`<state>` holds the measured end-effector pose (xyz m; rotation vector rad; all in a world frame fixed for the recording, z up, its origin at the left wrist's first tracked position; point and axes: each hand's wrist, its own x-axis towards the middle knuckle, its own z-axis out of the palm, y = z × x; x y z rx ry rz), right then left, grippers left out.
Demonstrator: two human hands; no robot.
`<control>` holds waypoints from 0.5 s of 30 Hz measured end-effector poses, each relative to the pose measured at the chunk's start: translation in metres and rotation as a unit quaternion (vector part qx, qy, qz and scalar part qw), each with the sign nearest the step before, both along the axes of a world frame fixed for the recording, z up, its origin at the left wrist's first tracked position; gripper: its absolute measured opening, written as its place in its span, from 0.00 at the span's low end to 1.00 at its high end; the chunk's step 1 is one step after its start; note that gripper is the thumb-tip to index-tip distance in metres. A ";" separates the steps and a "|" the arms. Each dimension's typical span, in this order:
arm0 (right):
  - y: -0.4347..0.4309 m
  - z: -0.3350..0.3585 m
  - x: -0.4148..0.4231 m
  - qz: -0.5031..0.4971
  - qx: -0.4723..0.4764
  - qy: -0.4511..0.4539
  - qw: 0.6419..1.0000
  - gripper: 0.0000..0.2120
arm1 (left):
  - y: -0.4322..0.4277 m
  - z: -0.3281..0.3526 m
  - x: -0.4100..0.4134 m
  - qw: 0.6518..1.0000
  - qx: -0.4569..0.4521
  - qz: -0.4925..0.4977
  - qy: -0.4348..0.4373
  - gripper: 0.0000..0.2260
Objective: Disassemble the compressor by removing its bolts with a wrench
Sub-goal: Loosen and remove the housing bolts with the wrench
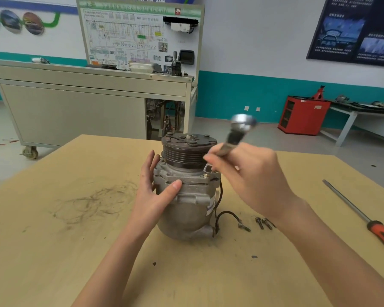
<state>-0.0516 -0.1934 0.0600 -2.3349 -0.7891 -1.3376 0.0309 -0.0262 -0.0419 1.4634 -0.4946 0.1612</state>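
A grey metal compressor [186,209] stands upright on the wooden table [75,240], its black pulley [186,151] on top with a bolt at the centre. My left hand [153,191] rests against the compressor's left side, thumb pressed on the housing flange, fingers straight. My right hand [253,180] grips the handle of a ratchet wrench [239,129], whose blurred chrome head is raised above and right of the pulley. A bolt [205,175] sits in the flange just below the wrench hand.
Three loose bolts [258,223] lie on the table right of the compressor, beside its black wire [228,214]. A long red-handled screwdriver [364,218] lies near the right edge. Behind the table stand a wheeled training bench [87,103] and a red cabinet [302,116].
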 end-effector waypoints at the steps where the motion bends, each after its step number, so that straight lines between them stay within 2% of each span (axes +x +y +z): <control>1: 0.010 0.003 -0.002 -0.049 -0.083 -0.030 0.995 0.13 | 0.000 0.000 0.000 1.000 -0.002 0.003 0.001 0.42; 4: 0.036 0.003 -0.009 -0.159 -0.234 -0.031 0.959 0.05 | -0.002 0.000 -0.001 1.000 0.005 0.010 -0.004 0.38; 5: 0.044 0.000 -0.011 -0.190 -0.257 -0.031 0.947 0.03 | -0.002 0.000 -0.001 1.000 0.004 0.010 -0.004 0.39; 6: 0.050 -0.004 -0.012 -0.219 -0.265 -0.038 0.938 0.06 | -0.002 0.000 0.000 1.000 0.002 0.010 -0.004 0.41; 9: 0.061 -0.013 -0.012 -0.249 -0.248 -0.066 0.934 0.22 | -0.002 0.003 -0.001 1.000 -0.001 0.005 0.000 0.44; 10: 0.063 -0.015 -0.011 -0.252 -0.238 -0.077 0.935 0.24 | -0.002 0.003 -0.001 1.000 0.001 0.003 0.001 0.45; 13: 0.061 -0.018 -0.006 -0.234 -0.204 -0.110 0.944 0.13 | -0.001 0.003 -0.002 1.000 -0.003 -0.002 0.004 0.46; 15: 0.045 -0.021 -0.003 -0.179 -0.180 -0.126 0.959 0.08 | 0.000 0.002 -0.002 1.000 -0.009 -0.003 0.001 0.47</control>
